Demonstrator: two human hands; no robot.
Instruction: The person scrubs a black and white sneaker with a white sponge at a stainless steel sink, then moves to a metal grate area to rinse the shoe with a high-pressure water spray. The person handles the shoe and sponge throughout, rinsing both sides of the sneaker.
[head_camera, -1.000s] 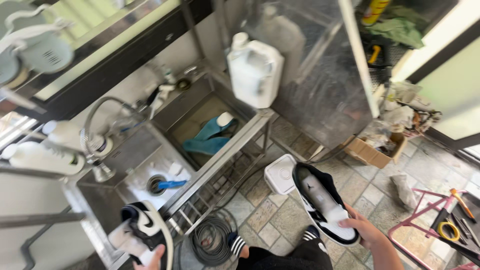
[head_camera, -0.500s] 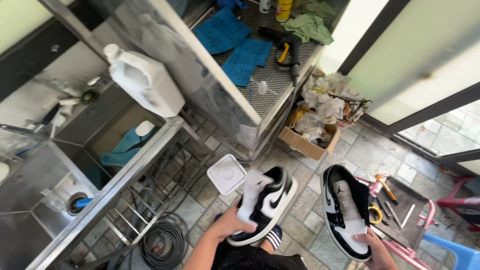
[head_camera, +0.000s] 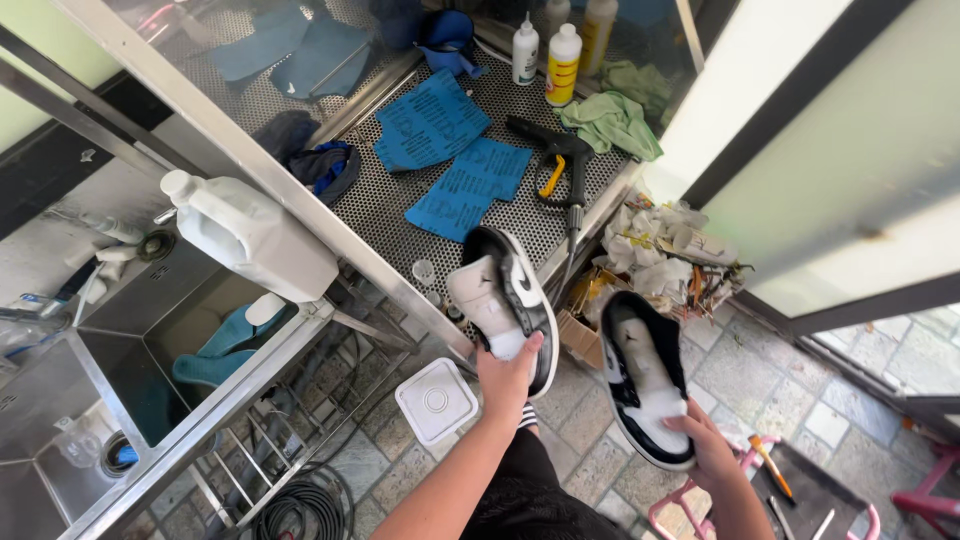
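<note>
Stone-tile floor beside perforated metal shelf

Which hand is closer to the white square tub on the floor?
Left. The left hand, holding a shoe, is just right of the white square tub; the right hand is farther right, past the other shoe.

Taking the perforated metal shelf as landmark:

- Lying across its middle: blue cloths and a black spray gun, leaving bare mesh toward its near edge.
- Standing at its far edge: two bottles, with a green rag just beside.
- Crowding its left end: a white jug.
- Blocking the floor at its right corner: a cardboard box of litter.
- Sitting below its near edge: a white square container.
</note>
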